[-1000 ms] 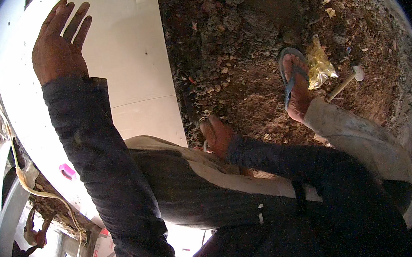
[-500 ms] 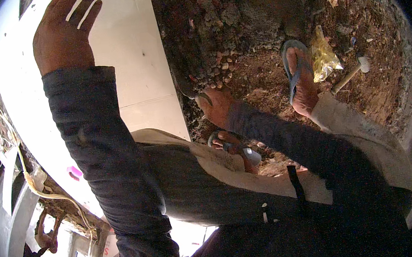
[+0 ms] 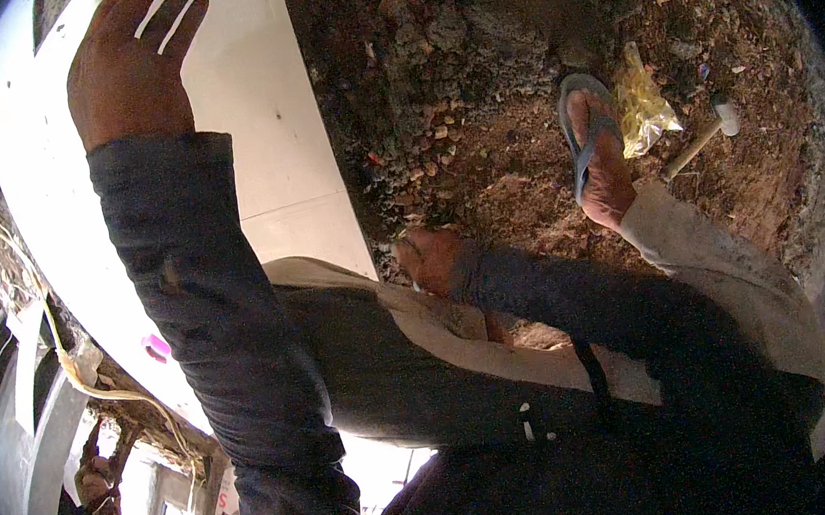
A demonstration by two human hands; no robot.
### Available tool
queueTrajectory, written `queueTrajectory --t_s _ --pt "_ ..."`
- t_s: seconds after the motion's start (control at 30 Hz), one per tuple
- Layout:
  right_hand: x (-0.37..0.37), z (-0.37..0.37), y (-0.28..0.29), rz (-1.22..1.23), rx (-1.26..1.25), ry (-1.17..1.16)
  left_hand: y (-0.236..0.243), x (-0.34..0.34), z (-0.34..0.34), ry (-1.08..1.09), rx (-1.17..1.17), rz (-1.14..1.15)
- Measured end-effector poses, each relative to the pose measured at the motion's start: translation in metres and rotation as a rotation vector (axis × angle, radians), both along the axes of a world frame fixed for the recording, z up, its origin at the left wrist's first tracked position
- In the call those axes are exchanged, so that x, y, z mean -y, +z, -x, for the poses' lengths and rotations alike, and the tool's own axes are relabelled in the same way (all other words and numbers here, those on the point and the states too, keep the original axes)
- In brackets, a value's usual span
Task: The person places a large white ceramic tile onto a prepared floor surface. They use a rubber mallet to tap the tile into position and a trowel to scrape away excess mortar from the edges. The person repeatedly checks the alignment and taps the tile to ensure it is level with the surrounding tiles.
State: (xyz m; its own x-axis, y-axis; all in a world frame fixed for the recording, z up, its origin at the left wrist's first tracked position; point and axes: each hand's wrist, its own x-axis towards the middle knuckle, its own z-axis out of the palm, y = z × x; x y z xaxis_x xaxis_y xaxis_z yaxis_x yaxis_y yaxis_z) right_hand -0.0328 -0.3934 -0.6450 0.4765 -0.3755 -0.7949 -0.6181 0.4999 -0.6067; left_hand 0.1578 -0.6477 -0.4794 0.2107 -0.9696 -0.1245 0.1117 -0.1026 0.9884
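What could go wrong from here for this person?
The bare right hand is low near the white panel and rough rubble, so it might get scraped. The foot in an open sandal is on that rubble, so toes could be hurt. The mallet lying near that foot could perhaps cause a stumble.

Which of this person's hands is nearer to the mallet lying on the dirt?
Right. The right hand is beside the white panel's edge, left of the mallet, with the sandalled foot between them. The left hand is farther left, over the panel.
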Motion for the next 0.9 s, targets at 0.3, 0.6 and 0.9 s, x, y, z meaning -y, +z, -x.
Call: queueTrajectory --t_s 0.3,0.6,0.9 --pt "-0.024 0.019 -0.025 0.131 -0.059 -0.072 0.004 -0.005 -0.01 0.06 0.173 -0.056" --pt "-0.016 0.023 -0.014 0.13 -0.06 0.332 -0.005 -0.02 -0.052 0.04 0.25 -0.004" --pt "0.015 0.007 -0.017 0.087 -0.115 0.295 0.0 -0.015 -0.042 0.053 0.194 -0.006"
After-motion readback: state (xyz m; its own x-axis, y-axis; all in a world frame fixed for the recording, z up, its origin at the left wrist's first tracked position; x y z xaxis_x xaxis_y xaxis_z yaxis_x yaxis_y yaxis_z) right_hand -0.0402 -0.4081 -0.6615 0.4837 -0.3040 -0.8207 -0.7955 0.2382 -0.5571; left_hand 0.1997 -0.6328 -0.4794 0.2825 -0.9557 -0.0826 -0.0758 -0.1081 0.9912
